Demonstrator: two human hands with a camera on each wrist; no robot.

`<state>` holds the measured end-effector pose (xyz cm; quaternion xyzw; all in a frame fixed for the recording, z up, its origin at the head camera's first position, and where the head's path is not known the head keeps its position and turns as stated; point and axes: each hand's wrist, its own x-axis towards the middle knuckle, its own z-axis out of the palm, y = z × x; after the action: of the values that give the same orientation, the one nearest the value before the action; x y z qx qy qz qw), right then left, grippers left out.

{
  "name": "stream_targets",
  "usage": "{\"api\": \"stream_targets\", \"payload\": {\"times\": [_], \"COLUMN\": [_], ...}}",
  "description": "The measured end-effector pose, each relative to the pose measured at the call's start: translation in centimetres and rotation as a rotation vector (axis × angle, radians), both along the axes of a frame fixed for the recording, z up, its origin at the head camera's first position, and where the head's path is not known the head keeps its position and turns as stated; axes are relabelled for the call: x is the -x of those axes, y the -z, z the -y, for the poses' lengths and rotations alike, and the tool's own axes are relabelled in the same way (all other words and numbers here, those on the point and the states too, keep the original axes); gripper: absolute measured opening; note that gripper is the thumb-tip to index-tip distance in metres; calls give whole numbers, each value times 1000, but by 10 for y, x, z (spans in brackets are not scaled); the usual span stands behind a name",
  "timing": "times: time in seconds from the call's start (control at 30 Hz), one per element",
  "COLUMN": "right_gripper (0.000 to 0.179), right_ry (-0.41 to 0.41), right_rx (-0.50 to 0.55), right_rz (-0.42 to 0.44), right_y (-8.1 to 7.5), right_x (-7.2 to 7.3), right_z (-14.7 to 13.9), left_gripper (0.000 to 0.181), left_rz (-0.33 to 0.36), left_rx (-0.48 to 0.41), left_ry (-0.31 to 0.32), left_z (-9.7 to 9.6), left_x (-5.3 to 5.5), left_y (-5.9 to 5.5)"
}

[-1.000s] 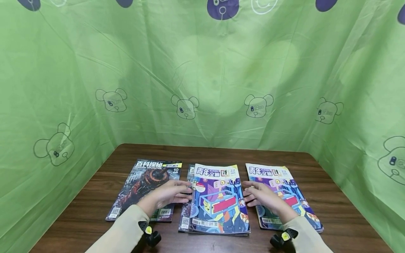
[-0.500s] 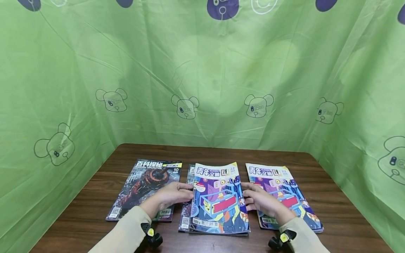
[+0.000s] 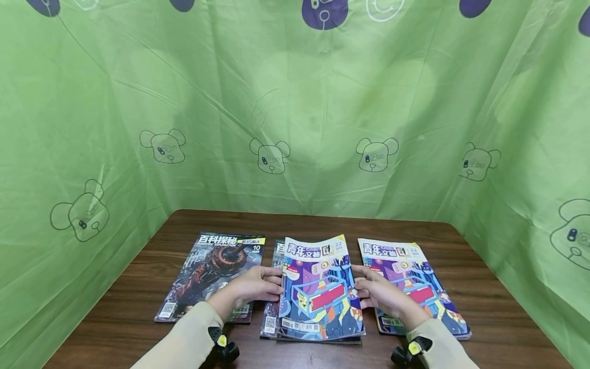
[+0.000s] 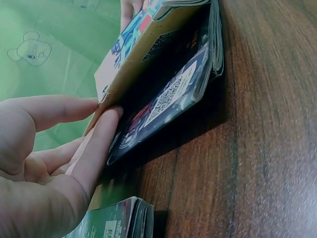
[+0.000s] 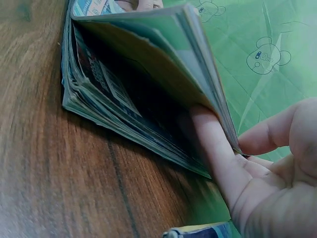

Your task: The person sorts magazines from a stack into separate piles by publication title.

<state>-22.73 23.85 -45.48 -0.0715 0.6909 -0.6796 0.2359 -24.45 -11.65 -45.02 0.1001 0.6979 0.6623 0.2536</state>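
ok so from my end I'm seeing the left hand (image 3: 251, 287) pinching the left edge of the purple 青年文摘 magazine (image 3: 318, 292), fingers pressing both faces, grip looking narrow; the right hand (image 3: 380, 292) is pinching the right edge the same way; that magazine is tilting mid-table (image 3: 115, 318), with a gap showing over the darker magazine (image 3: 272, 310) lying beneath; a 百科探秘 magazine (image 3: 226, 261) is lying left, a matching purple copy (image 3: 382, 251) right
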Motion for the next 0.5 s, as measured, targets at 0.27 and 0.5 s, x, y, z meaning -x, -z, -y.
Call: {"api": "stream_targets", "payload": {"times": [0.27,0.5], "right_gripper": [65,64], "right_ry": [-12,-25], "right_rx": [26,65], "right_rz": [1,-3], "right_y": [-1,-2], "right_x": [0,0], "right_z": [-1,-5], "left_gripper": [64,66], "left_rz": [21,34], "left_rx": [-8,-19], "left_ry": [-12,-25], "left_z": [-2,-3], "left_x": [1,0], "left_y": [2,1]}}
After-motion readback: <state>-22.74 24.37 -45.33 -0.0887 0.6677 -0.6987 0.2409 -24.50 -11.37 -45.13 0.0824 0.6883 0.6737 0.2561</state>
